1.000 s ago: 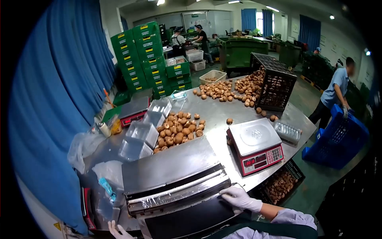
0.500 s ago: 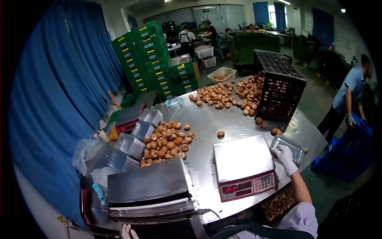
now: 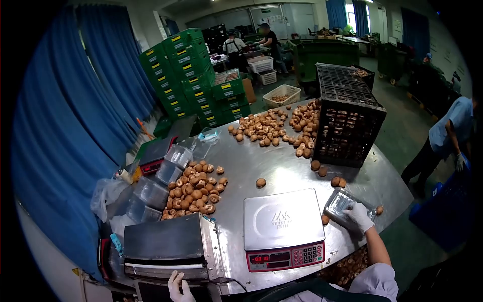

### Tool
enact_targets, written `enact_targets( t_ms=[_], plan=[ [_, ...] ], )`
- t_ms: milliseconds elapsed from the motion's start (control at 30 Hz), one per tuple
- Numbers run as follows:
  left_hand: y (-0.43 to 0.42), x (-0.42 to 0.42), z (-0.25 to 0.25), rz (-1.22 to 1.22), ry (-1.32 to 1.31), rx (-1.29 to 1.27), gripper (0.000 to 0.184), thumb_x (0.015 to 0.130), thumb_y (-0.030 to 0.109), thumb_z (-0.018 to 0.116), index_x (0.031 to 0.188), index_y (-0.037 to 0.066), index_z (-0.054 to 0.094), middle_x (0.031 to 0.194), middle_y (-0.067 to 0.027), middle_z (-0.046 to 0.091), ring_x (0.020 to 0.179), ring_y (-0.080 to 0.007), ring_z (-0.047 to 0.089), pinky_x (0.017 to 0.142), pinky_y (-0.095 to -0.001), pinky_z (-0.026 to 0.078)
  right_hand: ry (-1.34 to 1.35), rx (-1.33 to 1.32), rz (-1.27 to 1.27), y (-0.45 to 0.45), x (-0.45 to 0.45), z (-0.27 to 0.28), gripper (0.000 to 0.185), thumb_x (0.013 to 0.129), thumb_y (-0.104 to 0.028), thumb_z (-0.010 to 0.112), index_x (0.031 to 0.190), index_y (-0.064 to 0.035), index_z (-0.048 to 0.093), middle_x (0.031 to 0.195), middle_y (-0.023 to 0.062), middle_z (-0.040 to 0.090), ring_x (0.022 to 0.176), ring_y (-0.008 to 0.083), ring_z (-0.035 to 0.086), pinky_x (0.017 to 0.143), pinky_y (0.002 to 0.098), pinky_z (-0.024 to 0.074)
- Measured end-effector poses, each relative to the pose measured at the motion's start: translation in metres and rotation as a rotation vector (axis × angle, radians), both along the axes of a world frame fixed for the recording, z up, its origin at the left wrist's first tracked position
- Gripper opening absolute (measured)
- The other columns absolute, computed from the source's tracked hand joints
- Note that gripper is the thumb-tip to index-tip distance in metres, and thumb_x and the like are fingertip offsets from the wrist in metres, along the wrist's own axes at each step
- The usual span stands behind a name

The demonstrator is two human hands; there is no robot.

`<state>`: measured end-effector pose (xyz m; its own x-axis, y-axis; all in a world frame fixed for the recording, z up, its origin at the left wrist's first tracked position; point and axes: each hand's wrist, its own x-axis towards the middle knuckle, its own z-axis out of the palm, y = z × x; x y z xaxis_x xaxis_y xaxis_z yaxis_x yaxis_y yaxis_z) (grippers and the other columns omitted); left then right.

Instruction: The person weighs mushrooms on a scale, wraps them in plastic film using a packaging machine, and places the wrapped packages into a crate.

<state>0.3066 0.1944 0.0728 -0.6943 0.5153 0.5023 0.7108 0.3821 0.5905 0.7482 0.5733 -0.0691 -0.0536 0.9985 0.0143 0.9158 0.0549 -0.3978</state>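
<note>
Hands: R hand (image 3: 358, 217) on 1 clear tray (image 3: 337, 202), can't tell from here if gripped; L hand (image 3: 180, 288) loosely spread, empty, nr metal machine (image 3: 163, 239). Tray's on counter (image 3: 236, 171) nr scale (image 3: 284, 226). Looks like tray handling; next move prob. needs firm grip.

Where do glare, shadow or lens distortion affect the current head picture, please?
Head view: black corners and bowed blue curtains suggest a wide lens; head view: bright glare lies on the steel table beyond the scale; head view: glints speckle the clear tray at the right hand; head view: the blue crate is in shadow.
</note>
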Motion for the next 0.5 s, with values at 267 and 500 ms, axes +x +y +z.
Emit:
enact_targets(
  t_ms=[267, 500],
  plan=[
    [0.053, 0.007, -0.008, -0.103, -0.140, 0.024, 0.019, 0.080, -0.002, 0.052, 0.095, -0.002, 0.064, 0.112, -0.0139, 0.059, 0.106, -0.0243, 0.056, 0.091, -0.0327, 0.043, 0.143, -0.138, 0.261, -0.020, -0.003, 0.005, 0.028, 0.071, -0.026, 0.071, 0.087, -0.0039, 0.070, 0.082, 0.0164, 0.066, 0.076, 0.0305, 0.064, 0.070, 0.0350, 0.0491],
    [0.065, 0.010, -0.004, -0.141, -0.280, 0.097, 0.019, 0.081, -0.002, 0.053, 0.097, -0.003, 0.063, 0.115, -0.0144, 0.058, 0.107, -0.0246, 0.055, 0.093, -0.0329, 0.043, 0.437, -0.315, 0.149, -0.005, 0.006, -0.006, 0.020, 0.073, -0.015, 0.069, 0.084, 0.0024, 0.067, 0.069, 0.0171, 0.062, 0.066, 0.0197, 0.061, 0.065, 0.0322, 0.0473]
  ],
)
